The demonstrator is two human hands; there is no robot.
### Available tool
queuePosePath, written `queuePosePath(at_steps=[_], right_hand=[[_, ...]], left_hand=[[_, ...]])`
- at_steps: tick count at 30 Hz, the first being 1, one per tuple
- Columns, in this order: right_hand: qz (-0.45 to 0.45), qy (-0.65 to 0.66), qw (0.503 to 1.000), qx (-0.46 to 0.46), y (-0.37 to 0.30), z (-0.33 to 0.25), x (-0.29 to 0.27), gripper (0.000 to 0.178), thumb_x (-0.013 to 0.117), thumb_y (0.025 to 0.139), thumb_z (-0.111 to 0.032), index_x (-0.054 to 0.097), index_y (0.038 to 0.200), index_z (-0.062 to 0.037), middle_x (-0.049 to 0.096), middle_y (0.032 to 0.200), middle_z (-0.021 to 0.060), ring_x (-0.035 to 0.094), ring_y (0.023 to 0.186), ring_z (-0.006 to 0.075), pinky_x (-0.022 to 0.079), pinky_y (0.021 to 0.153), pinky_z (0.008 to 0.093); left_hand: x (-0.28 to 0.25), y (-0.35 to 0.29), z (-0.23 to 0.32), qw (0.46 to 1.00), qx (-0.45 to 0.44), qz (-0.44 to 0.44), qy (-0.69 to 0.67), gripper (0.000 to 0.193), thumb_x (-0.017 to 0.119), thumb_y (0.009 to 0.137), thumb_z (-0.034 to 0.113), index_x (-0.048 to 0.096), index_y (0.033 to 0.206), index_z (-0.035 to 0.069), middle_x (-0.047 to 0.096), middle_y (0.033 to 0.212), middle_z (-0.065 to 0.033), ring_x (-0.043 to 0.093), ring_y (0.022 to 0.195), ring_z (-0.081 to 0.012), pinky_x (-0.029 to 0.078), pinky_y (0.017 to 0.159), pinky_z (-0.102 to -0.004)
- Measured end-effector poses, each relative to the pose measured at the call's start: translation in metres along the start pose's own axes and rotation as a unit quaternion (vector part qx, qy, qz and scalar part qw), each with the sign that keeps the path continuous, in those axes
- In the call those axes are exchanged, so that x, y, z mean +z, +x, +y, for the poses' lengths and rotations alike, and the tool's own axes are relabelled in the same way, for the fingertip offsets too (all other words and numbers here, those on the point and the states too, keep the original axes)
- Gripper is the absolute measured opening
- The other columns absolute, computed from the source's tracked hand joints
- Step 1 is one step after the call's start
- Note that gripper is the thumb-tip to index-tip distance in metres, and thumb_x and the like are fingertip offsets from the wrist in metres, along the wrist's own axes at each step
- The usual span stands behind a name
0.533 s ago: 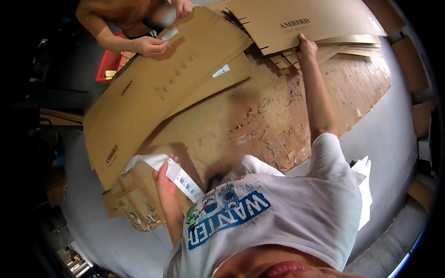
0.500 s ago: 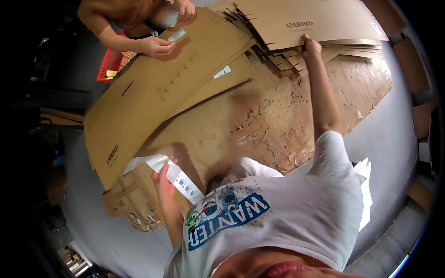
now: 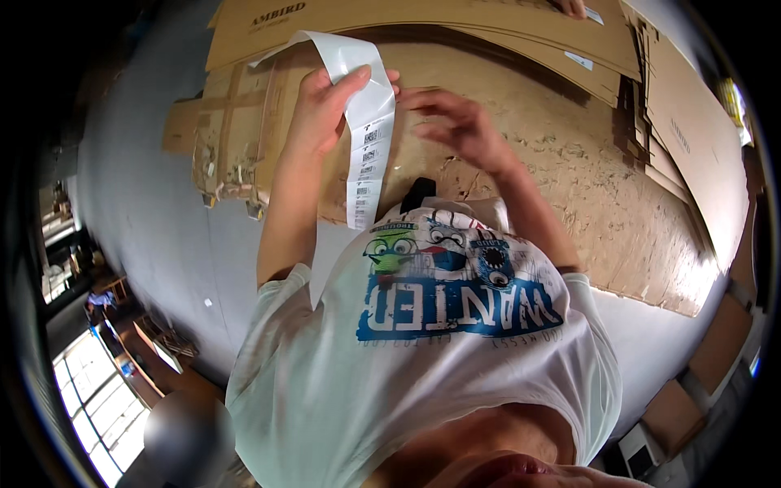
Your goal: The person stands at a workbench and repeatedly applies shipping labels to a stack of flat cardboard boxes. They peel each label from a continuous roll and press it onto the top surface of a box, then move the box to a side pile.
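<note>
A long white strip of printed labels [image 3: 370, 154] hangs in front of my chest, its upper end bent over to the left. My left hand [image 3: 319, 114] is closed on this strip, with the thumb flat across its front. Just to the right is my right hand [image 3: 464, 130], fingers apart and a little blurred by motion. Its fingertips point toward the strip's edge near my left fingertips; whether they touch it I cannot tell. Nothing shows in the right hand.
Flat brown cardboard sheets [image 3: 366, 18] lie at the far side of the worn cardboard-topped work surface [image 3: 537, 171]. Another stack of cardboard sheets [image 3: 695, 138] is at the right. A co-worker's hand [image 3: 572, 6] rests on the far sheets.
My right hand has let go of the cardboard sheet at the far right and come over beside the label strip. My left hand still holds the strip. The view has turned left.
</note>
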State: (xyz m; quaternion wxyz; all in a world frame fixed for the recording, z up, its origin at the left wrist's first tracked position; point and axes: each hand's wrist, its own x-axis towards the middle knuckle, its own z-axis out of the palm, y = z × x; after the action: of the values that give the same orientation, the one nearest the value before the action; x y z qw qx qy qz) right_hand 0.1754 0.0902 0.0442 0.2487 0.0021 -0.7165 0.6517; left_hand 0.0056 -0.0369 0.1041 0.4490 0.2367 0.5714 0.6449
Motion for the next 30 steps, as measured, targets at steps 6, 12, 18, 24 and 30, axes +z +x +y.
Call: queuePosePath(at_steps=[6, 12, 18, 24, 30], right_hand=[[-0.007, 0.285, 0.955, 0.081, 0.033, 0.003, 0.092, 0.03, 0.061, 0.083, 0.005, 0.056, 0.112, -0.0014, 0.063, 0.096, 0.0044, 0.059, 0.089, 0.0096, 0.049, 0.078, 0.023], [0.027, 0.188, 0.976, 0.105, 0.034, -0.008, 0.1, 0.032, 0.061, 0.082, 0.007, 0.058, 0.112, -0.0009, 0.064, 0.089, 0.0043, 0.06, 0.08, 0.0096, 0.051, 0.072, 0.0226], [0.104, -0.018, 0.993, 0.048, 0.024, -0.023, 0.08, 0.013, 0.064, 0.08, 0.003, 0.068, 0.091, -0.0022, 0.066, 0.085, 0.0064, 0.062, 0.081, 0.014, 0.049, 0.074, 0.0251], [0.241, -0.08, 0.966, -0.05, 0.02, -0.027, 0.013, 0.008, 0.068, 0.078, -0.003, 0.067, 0.086, -0.004, 0.064, 0.089, 0.0077, 0.061, 0.081, 0.0141, 0.048, 0.074, 0.0241], [0.427, -0.258, 0.856, 0.136, 0.019, -0.022, -0.235, 0.029, 0.072, 0.077, -0.024, 0.064, 0.093, -0.0019, 0.062, 0.077, 0.0038, 0.058, 0.071, 0.0119, 0.048, 0.065, 0.027]], left_hand=[[-0.05, -0.039, 0.009, 0.981, 0.001, 0.12, -0.153, 0.029, 0.057, 0.088, 0.016, 0.055, 0.109, -0.004, 0.064, 0.099, -0.0167, 0.064, 0.088, -0.0235, 0.053, 0.077, -0.0334], [-0.07, -0.054, -0.033, 0.972, -0.088, 0.086, -0.203, 0.022, 0.058, 0.084, 0.015, 0.059, 0.098, -0.002, 0.063, 0.095, -0.0091, 0.062, 0.085, -0.0168, 0.051, 0.073, -0.0295], [-0.071, -0.025, -0.067, 0.987, -0.093, 0.061, -0.116, 0.021, 0.053, 0.083, 0.008, 0.059, 0.097, -0.005, 0.064, 0.093, -0.0127, 0.063, 0.087, -0.0228, 0.051, 0.079, -0.0359], [-0.03, 0.0, -0.049, 0.971, -0.102, 0.1, -0.19, 0.018, 0.057, 0.084, 0.009, 0.058, 0.1, -0.001, 0.064, 0.092, -0.0106, 0.062, 0.088, -0.0208, 0.052, 0.074, -0.0333], [-0.067, 0.012, -0.045, 0.953, -0.112, 0.216, -0.18, 0.029, 0.062, 0.081, 0.008, 0.054, 0.108, 0.0, 0.062, 0.099, -0.0076, 0.062, 0.086, -0.0208, 0.052, 0.068, -0.0325]])
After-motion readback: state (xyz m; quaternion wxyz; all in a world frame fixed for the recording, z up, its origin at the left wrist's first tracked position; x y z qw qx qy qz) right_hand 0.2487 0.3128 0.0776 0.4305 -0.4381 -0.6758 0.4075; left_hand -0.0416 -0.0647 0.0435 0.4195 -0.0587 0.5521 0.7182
